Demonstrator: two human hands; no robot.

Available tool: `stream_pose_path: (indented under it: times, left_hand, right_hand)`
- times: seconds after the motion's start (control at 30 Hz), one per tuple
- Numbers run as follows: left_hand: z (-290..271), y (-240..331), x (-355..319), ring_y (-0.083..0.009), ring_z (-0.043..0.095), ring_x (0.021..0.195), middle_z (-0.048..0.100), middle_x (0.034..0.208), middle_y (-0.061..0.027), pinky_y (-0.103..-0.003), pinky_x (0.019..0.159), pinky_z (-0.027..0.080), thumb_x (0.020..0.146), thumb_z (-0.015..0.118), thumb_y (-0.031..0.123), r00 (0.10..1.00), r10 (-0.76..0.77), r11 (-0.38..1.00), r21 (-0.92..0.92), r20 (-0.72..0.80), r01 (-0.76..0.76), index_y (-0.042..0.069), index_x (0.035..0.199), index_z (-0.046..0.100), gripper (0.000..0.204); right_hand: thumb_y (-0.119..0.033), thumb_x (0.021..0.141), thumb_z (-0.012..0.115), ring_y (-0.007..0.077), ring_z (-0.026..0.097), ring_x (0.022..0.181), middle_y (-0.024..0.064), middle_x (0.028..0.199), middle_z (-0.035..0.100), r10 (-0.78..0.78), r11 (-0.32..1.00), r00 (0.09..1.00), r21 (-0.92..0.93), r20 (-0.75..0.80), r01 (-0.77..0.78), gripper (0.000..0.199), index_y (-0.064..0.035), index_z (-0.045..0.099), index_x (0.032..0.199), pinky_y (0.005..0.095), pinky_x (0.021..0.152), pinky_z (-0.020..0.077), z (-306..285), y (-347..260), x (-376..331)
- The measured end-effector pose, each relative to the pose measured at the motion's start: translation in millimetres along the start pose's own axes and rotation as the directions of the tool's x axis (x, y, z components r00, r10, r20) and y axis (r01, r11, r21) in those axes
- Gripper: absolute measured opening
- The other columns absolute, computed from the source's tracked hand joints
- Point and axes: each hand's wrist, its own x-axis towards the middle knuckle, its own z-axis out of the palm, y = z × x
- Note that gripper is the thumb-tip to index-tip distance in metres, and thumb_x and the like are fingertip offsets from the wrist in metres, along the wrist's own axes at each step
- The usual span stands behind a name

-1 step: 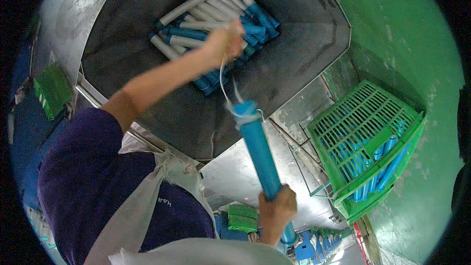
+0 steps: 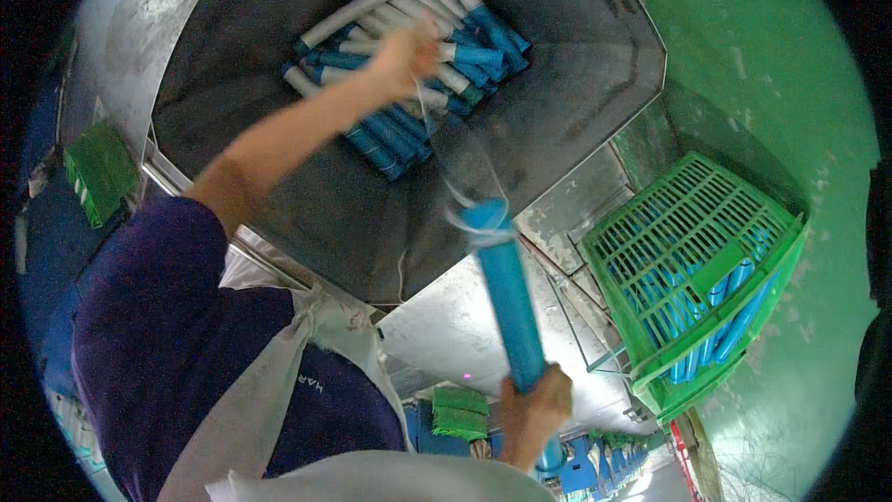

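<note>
The white cord (image 2: 490, 238) could slip off the end of the blue tube (image 2: 511, 316), since its loops look loose there and a sideways pull would drag them over the rim; slack could also snag on the heap of tubes (image 2: 353, 19) inside the dark bin (image 2: 557, 121). A weak grip low down could let the tube swing against the bin's near edge. The tube stands tilted at that edge, its lower part in the right hand (image 2: 539, 409), fingers wrapped round it outside the bin. The left hand (image 2: 409, 56), blurred over the bin's heap, seems closed on the cord, well apart from the tube.
</note>
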Motion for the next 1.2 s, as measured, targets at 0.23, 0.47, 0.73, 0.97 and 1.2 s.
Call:
stream_pose_path:
  times: [0.23,0.47,0.73,0.97,1.2]
  left_hand:
    - [-182,30,253,-0.0378,0.061,0.077,0.062,0.085,-0.0209,-0.049,0.071,0.049,0.094,0.039,0.044,0.756,0.575,-0.179,0.95,0.312,-0.256,0.001,0.1,0.056,0.047]
    - [-90,-118,271,-0.0358,0.057,0.095,0.057,0.102,-0.0181,-0.053,0.078,0.045,0.08,0.066,0.041,0.502,0.149,-0.341,0.521,0.852,-0.783,0.004,0.107,0.049,0.049]
    - [-59,-138,263,-0.0362,0.054,0.099,0.054,0.109,-0.0169,-0.048,0.083,0.045,0.071,0.075,0.026,0.694,-0.056,-0.379,0.628,0.717,-0.68,0.006,0.115,0.046,0.056]
    - [1,38,93,-0.025,0.057,0.102,0.056,0.109,-0.0152,-0.037,0.079,0.05,0.082,0.067,0.031,0.52,0.208,-0.162,0.553,0.829,-0.817,0.009,0.121,0.045,0.049]
    - [108,136,-167,-0.0084,0.056,0.06,0.061,0.076,-0.003,-0.023,0.054,0.046,0.086,0.055,0.052,0.473,0.341,0.469,0.289,0.812,-0.834,0.006,0.107,0.06,0.051]
  right_hand:
    - [-0.048,0.069,0.077,0.0365,0.06,0.073,0.0219,0.092,0.058,0.025,0.837,0.844,-0.451,-0.536,-0.311,0.076,0.0091,0.049,0.111,0.0442,0.059,0.0503,-77,149,-15]
    - [-0.034,0.08,0.069,0.0351,0.057,0.089,0.0197,0.107,0.056,-0.096,0.667,0.771,-0.616,-0.629,-0.419,0.055,0.0037,0.05,0.115,0.0428,0.075,0.0476,-68,264,57]
    - [-0.011,0.097,0.039,0.0276,0.06,0.085,0.0203,0.105,0.055,0.12,0.956,0.554,-0.055,-0.824,-0.288,0.025,0.0044,0.043,0.117,0.0371,0.067,0.052,10,150,4]
    - [0.001,0.089,0.048,0.0144,0.056,0.059,0.0071,0.063,0.059,0.434,0.586,0.781,0.799,-0.449,0.134,0.032,-0.0002,0.043,0.121,0.0257,0.06,0.0468,80,24,7]
    - [-0.003,0.092,0.049,0.0063,0.054,0.054,0.0034,0.061,0.057,0.395,0.352,0.607,0.724,-0.689,0.593,0.023,-0.0015,0.052,0.114,0.0198,0.049,0.0412,85,-34,6]
